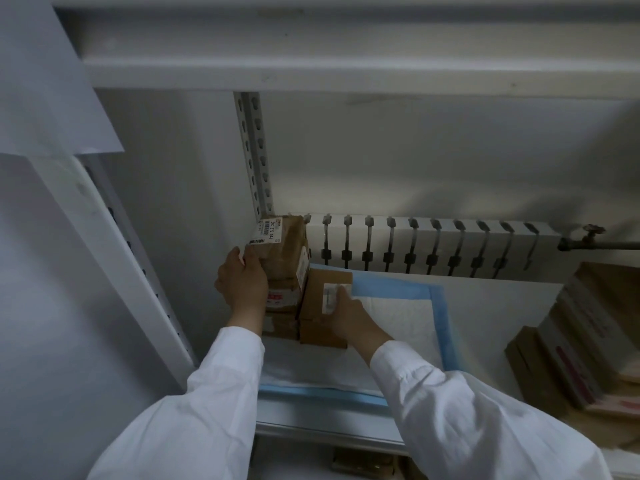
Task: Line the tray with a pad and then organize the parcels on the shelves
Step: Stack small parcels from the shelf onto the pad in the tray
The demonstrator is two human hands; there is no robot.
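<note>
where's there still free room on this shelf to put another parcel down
Free: the pad's white middle, between the short parcel and its right blue edge; also the bare shelf between that edge and the boxes on the right. Crowded: the back left corner, where the tall stack and short parcel sit side by side.

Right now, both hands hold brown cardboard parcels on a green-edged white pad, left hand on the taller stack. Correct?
Head view: the white pad is blue-edged, not green. Left hand holds the taller brown cardboard stack, right hand the shorter parcel.
</note>
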